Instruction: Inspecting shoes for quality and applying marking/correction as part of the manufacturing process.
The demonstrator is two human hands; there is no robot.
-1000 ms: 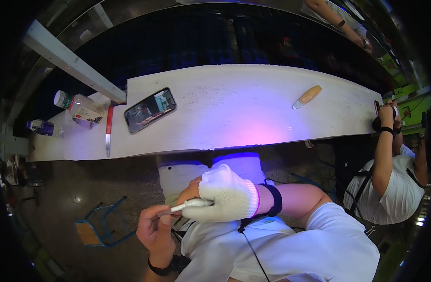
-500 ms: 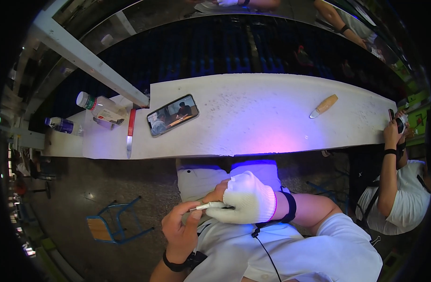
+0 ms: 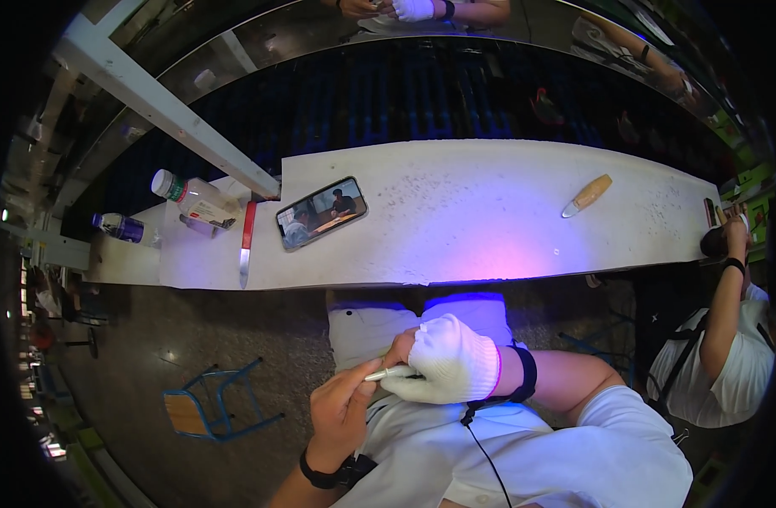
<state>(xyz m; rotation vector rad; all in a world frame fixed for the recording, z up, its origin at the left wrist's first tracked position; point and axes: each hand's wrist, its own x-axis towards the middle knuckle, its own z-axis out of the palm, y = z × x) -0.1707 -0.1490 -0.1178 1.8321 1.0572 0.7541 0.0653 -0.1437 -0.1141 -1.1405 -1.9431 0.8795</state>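
Over my lap, my two hands meet at a slim white pen-like thing (image 3: 390, 373). My bare left hand (image 3: 341, 411) pinches its left end between thumb and fingertips, hiding that tip. My right hand (image 3: 451, 362) wears a white knit glove that leaves some fingertips bare; it grips the other end, mostly covered by the glove. The exact kind of the thing is too small to make out. Beyond my hands, on the white bench top (image 3: 473, 182), lie a red-handled knife (image 3: 247, 237), a phone (image 3: 322, 213) playing a video, and a wooden-handled short blade (image 3: 587, 196).
A capped clear bottle (image 3: 198, 201) and a purple-labelled bottle (image 3: 121, 227) lie tilted at the bench's left, beside a pale metal post (image 3: 176, 110). A blue-framed stool (image 3: 214, 411) is on the floor at left. A co-worker (image 3: 718, 356) sits at right. Dark crates (image 3: 388, 93) line the far side.
The whole view has shifted slightly, moving the bench things right. My left fingers now cover the thin tip that showed before. The co-worker's hands at right have moved a little.
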